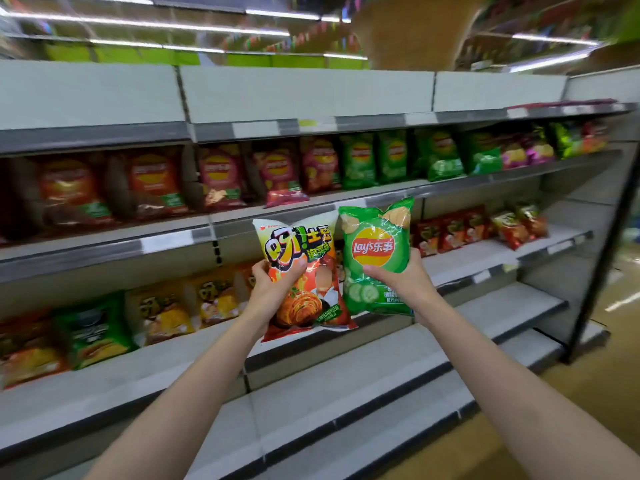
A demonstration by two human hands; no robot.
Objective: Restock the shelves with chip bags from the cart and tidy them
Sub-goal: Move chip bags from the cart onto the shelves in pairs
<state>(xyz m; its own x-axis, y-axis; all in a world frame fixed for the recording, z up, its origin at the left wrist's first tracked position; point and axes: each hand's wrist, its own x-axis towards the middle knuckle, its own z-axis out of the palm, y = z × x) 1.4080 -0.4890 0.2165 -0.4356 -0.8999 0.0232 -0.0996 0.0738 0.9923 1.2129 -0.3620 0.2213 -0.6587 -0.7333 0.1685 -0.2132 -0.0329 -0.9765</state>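
My left hand (273,289) grips a red and yellow chip bag (304,292) by its left side, thumb across the front. My right hand (403,278) grips a green Lay's bag (375,251) with cucumber slices printed on it. Both bags are held upright side by side, in the air in front of the shelving unit (346,386). No cart is in view.
Red, pink and green Lay's bags (356,161) fill the upper stocked shelf. Red bags (446,233) stand to the right one shelf below. Yellow and green bags (166,310) sit at the lower left. The lower right shelves (502,306) are bare. The shelving's dark end post (602,244) is at right.
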